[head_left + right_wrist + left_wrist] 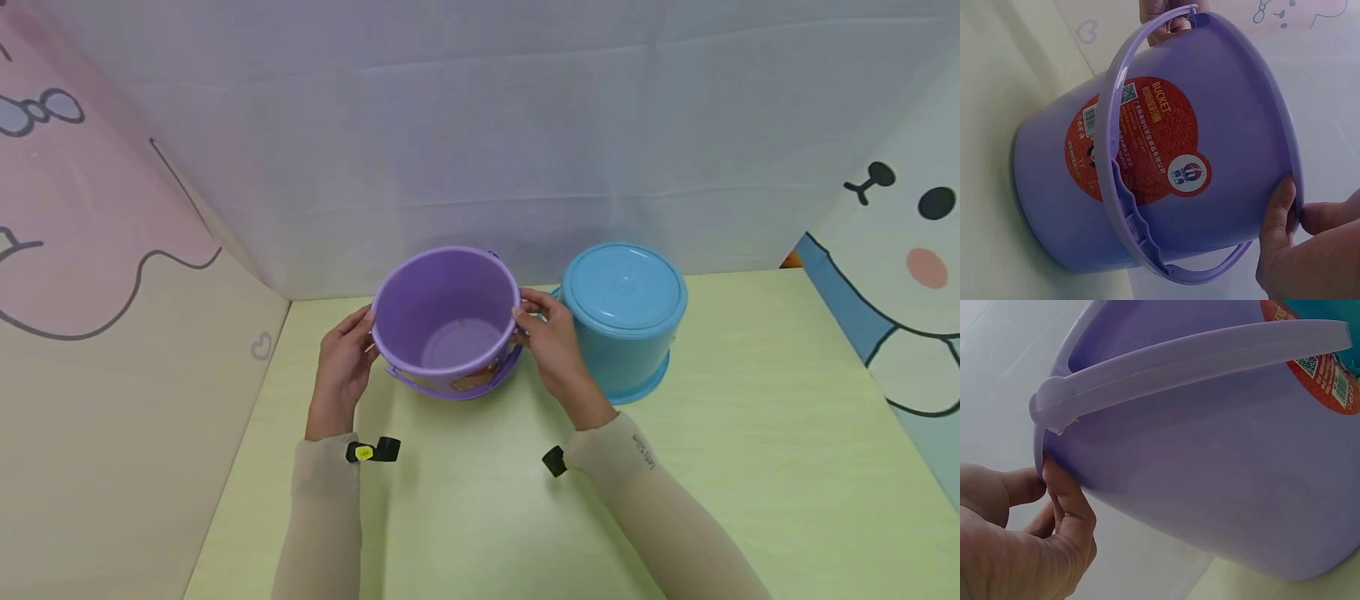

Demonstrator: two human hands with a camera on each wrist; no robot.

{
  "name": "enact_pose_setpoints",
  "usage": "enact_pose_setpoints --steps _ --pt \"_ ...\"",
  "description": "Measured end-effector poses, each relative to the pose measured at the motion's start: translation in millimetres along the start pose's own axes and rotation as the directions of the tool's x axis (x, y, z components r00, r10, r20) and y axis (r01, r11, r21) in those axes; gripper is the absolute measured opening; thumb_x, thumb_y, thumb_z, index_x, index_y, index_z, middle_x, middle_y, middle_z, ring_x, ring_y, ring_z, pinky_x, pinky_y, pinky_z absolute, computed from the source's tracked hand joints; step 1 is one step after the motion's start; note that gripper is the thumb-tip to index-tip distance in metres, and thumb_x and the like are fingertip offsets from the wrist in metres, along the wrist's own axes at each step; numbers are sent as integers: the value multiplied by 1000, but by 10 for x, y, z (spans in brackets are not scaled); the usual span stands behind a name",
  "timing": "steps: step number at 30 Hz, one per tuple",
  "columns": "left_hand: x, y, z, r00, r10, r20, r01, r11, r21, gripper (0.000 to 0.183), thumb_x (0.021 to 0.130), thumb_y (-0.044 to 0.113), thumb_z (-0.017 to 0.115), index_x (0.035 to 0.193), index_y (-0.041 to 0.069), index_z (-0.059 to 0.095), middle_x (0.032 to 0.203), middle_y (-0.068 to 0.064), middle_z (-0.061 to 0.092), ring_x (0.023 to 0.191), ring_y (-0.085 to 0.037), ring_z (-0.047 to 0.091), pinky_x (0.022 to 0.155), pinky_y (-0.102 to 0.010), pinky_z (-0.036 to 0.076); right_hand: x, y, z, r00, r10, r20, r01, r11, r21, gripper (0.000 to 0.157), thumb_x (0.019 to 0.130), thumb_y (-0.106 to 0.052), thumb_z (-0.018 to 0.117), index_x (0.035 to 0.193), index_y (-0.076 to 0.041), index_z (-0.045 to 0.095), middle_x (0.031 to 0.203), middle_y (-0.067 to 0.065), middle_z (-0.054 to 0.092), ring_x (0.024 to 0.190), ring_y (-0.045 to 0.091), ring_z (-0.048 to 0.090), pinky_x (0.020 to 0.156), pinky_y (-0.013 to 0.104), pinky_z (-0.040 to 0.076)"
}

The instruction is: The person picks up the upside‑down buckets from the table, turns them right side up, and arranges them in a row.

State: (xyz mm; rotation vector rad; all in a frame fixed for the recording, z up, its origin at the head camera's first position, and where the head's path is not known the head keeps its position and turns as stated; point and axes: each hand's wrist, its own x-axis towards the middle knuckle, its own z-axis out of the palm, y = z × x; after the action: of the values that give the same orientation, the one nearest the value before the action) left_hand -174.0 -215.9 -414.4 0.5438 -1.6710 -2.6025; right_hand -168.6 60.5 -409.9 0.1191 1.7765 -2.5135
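Note:
A purple bucket (420,317) stands mouth up near the back wall, its bare inside facing me. At its left rim my left hand (345,367) pinches the edge between thumb and fingers. My right hand (557,343) grips the opposite side of the rim, thumb on one face and fingers on the other. The bucket's handle (1107,112) hangs down along its near side, across a red label (1179,125) with printed text. Just right of my right hand, a light blue bucket (622,354) sits upside down, its round base on top.
Both buckets are on a pale yellow-green table (465,500). A white cloth wall (465,150) closes off the back. Side panels with cartoon drawings stand at the left (150,400) and right (885,275).

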Motion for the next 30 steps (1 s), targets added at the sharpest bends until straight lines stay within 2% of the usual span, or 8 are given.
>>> enact_pose_setpoints --steps 6,14,18,22,26,30 --pt "3 -18 -15 1000 2 -5 -2 1000 -13 42 88 14 63 125 -1 53 118 -13 54 100 -21 57 81 -28 51 -11 -11 15 1000 23 -13 -24 999 -27 34 92 0 52 126 3 50 99 11 49 78 16 55 70 32 54" --pt "-71 -64 -35 1000 30 -1 -30 999 30 41 90 23 61 124 1 55 117 -11 53 91 -18 57 76 -25 52 -92 -20 -22 999 35 0 -34 996 -76 34 97 -8 47 130 -1 44 98 13 50 80 19 55 81 42 52" --pt "-139 -103 -50 998 60 -10 -59 997 56 43 91 27 59 124 0 54 113 -13 54 88 -19 57 72 -26 52 -175 5 -87 999 36 19 -33 991 -128 35 97 -9 47 130 -3 42 102 18 50 85 28 56 81 44 51" --pt "-214 -180 -76 997 75 -32 -73 995 61 43 92 27 57 123 -3 53 110 -15 54 83 -19 57 68 -25 53 -284 68 -199 997 8 71 5 984 -180 29 97 -10 46 125 0 47 108 26 50 91 36 56 80 47 51" --pt "-310 -300 -105 993 99 -64 -94 992 82 40 93 28 56 121 -1 55 110 -14 55 82 -17 59 67 -25 53 -396 135 -319 991 -60 115 85 972 -220 26 97 -9 47 118 6 52 106 27 54 88 31 60 76 43 53" --pt "-402 -444 -126 988 128 -84 -120 989 91 36 93 29 55 117 2 58 108 -14 56 81 -18 61 68 -27 54 -501 200 -434 986 -100 132 132 959 -252 23 96 -8 49 113 7 55 103 20 58 84 24 62 73 38 55"
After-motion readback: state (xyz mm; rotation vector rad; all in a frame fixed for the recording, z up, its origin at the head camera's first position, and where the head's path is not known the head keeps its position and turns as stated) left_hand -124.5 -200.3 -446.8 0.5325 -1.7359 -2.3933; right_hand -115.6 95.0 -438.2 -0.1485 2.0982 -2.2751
